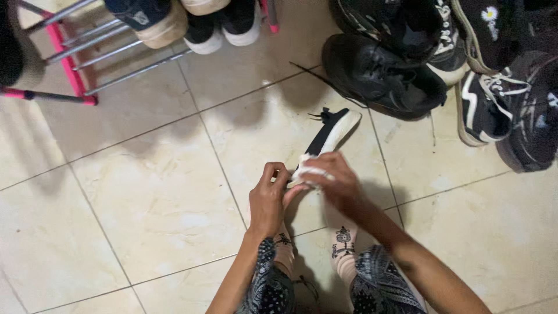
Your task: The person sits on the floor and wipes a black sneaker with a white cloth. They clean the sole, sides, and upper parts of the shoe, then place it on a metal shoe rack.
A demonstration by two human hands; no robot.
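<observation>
Both hands gripping black-and-white shoe (330, 135) mid-frame: left hand (268, 200) pinching its near end, right hand (334, 180) clamping over it. Sitting on beige tile floor (145, 192); shoe rack (75, 52) upper left.

Both hands (302, 189) together (seemingly gripping)

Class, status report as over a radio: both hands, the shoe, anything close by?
Left hand and right hand both grip the black-and-white shoe at its near end. Shoe tilted over tiled floor. Pile of dark shoes just beyond, apart.
</observation>
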